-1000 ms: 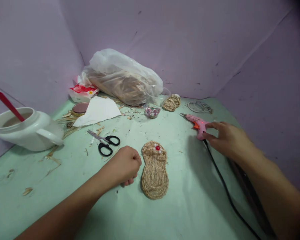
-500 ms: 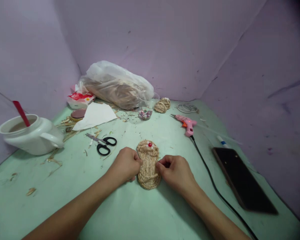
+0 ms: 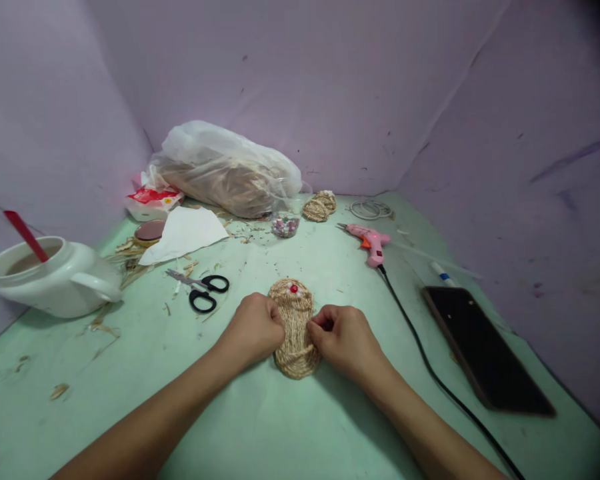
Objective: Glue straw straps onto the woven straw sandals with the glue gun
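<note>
A small braided straw slipper (image 3: 294,333) lies on the green table between my two hands, its rounded ends pointing away from me and toward me. Near its far end sits a red bead (image 3: 294,289) with white bits around it. My left hand (image 3: 257,323) is closed at the slipper's left edge, fingertips curled and partly hidden. On the opposite edge, my right hand (image 3: 343,337) pinches the slipper's side between thumb and forefinger. Left of the hands rest black-handled scissors (image 3: 203,293), blades apart.
A pink glue gun (image 3: 371,241) with a black cord and a dark phone (image 3: 485,347) lie at right. Behind are a cup of beads (image 3: 285,225), more woven pieces (image 3: 320,207) and a plastic bag (image 3: 225,170). A white pot (image 3: 60,277) stands at left; white paper (image 3: 185,233) lies near it.
The view has shifted slightly, so most things appear a little further left. Both hands stay at the slipper's edges; its far end has tilted slightly to the left.
</note>
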Tool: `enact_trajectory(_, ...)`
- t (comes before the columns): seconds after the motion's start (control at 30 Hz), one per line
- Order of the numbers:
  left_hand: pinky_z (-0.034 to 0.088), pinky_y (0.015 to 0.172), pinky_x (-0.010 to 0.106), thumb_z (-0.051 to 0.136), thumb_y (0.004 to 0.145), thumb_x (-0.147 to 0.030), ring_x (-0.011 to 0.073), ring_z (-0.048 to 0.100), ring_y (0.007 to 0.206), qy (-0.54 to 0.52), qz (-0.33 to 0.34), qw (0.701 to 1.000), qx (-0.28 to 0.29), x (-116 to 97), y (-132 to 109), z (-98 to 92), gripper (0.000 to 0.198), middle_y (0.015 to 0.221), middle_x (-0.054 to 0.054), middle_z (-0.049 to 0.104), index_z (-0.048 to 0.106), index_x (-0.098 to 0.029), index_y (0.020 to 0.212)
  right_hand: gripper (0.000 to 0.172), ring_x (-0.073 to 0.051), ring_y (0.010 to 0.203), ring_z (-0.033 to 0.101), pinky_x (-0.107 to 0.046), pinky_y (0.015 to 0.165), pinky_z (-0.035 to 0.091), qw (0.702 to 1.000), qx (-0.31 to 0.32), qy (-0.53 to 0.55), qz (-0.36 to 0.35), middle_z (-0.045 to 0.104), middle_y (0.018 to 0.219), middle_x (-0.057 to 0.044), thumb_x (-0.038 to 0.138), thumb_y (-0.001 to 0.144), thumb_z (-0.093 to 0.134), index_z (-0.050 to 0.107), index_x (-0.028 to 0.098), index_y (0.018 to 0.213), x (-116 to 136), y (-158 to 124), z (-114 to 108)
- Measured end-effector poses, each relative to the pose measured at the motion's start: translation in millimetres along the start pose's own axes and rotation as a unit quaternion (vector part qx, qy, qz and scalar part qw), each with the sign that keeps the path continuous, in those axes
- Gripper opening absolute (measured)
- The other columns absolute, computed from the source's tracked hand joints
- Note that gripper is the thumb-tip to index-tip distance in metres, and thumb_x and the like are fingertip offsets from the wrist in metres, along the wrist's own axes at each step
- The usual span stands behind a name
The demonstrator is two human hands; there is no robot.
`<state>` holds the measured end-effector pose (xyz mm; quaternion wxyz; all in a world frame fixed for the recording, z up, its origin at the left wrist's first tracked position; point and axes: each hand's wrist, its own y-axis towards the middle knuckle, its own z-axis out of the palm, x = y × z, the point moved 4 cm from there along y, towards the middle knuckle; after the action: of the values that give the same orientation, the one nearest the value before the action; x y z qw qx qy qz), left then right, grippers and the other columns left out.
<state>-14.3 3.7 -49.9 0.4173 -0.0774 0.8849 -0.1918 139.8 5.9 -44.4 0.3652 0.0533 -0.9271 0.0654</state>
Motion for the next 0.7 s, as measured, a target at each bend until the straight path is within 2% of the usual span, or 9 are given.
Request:
enact_trajectory(0.13,0.035,0.035,0.023,0.044,0.067,-0.023,0.0116,0.047,0.034,-0.052,-0.038,0.994,0.091,5.2,-4.5,-3.4,0.012,0.044,-0.001,0.050,0.049,-0.016,0.058,0.017,-0.014,0.054,0.057,-0.023,0.049,0.038,0.999,0.016,0.042,-0.009,0.066,0.060,-0.002,0.024,0.073,0.051,0.065,0.017,0.065,-11.9,1.2,-0.2)
enact_trajectory(0.27,0.034,0.033,0.021,0.047,0.065,-0.024,0.0103,0.046,0.033,-0.076,-0.051,0.979,0.184,4.5,-12.5,-7.1,0.012,0.046,-0.001,0.054,0.053,-0.015,0.061,0.023,-0.016,0.064,0.063,-0.025,0.058,0.044,0.997,0.013,0.078,-0.015,0.069,0.069,-0.003,0.020,0.077,0.044,0.066,0.016,0.082,-23.8,4.9,-2.1)
enact_trajectory(0.37,0.031,0.033,0.019,0.048,0.063,-0.024,0.0090,0.046,0.034,-0.029,-0.036,0.967,0.252,3.3,-23.0,-16.5,0.012,0.046,-0.001,0.055,0.054,-0.015,0.057,0.025,-0.017,0.071,0.064,-0.028,0.063,0.046,0.996,-0.007,0.088,-0.017,0.070,0.079,-0.005,0.021,0.079,0.043,0.065,0.016,0.089,-26.1,7.2,-11.4)
enact_trajectory(0.43,0.031,0.035,0.019,0.049,0.064,-0.025,0.0084,0.045,0.035,0.022,-0.012,0.962,0.270,3.0,-28.1,-29.9,0.016,0.044,-0.001,0.053,0.052,-0.016,0.052,0.026,-0.019,0.076,0.063,-0.031,0.067,0.046,0.995,-0.056,0.085,-0.015,0.069,0.088,-0.007,0.025,0.079,0.044,0.065,0.017,0.092,-26.0,8.2,-24.6)
enact_trajectory(0.5,0.032,0.038,0.019,0.050,0.065,-0.027,0.0076,0.045,0.036,0.040,0.012,0.973,0.227,2.7,-26.7,-47.7,0.018,0.044,-0.002,0.053,0.051,-0.015,0.051,0.026,-0.021,0.079,0.062,-0.033,0.070,0.046,0.989,-0.120,0.084,-0.011,0.068,0.092,-0.008,0.030,0.077,0.048,0.065,0.017,0.091,-25.8,8.4,-39.8)
enact_trajectory(0.6,0.032,0.039,0.019,0.053,0.065,-0.028,0.0066,0.044,0.036,0.007,0.006,0.997,0.074,5.0,-15.2,-71.3,0.016,0.048,-0.002,0.055,0.055,-0.015,0.057,0.023,-0.021,0.075,0.061,-0.034,0.070,0.046,0.977,-0.190,0.093,-0.010,0.069,0.085,-0.007,0.032,0.074,0.053,0.066,0.018,0.086,-25.4,7.3,-56.0)
enact_trajectory(0.63,0.031,0.039,0.019,0.053,0.065,-0.029,0.0066,0.044,0.037,-0.011,-0.006,0.999,0.034,6.6,-11.2,-74.8,0.014,0.050,-0.002,0.056,0.056,-0.015,0.061,0.022,-0.020,0.074,0.061,-0.034,0.070,0.046,0.974,-0.205,0.096,-0.013,0.069,0.083,-0.007,0.032,0.073,0.055,0.067,0.018,0.085,-24.8,6.3,-58.8)
enact_trajectory(0.7,0.030,0.039,0.019,0.052,0.064,-0.027,0.0071,0.045,0.038,-0.040,-0.019,0.999,-0.005,8.6,-5.2,-74.7,0.012,0.053,-0.002,0.057,0.056,-0.015,0.066,0.020,-0.020,0.075,0.062,-0.033,0.070,0.047,0.969,-0.227,0.095,-0.023,0.069,0.084,-0.006,0.032,0.074,0.055,0.067,0.019,0.084,-22.7,3.6,-61.6)
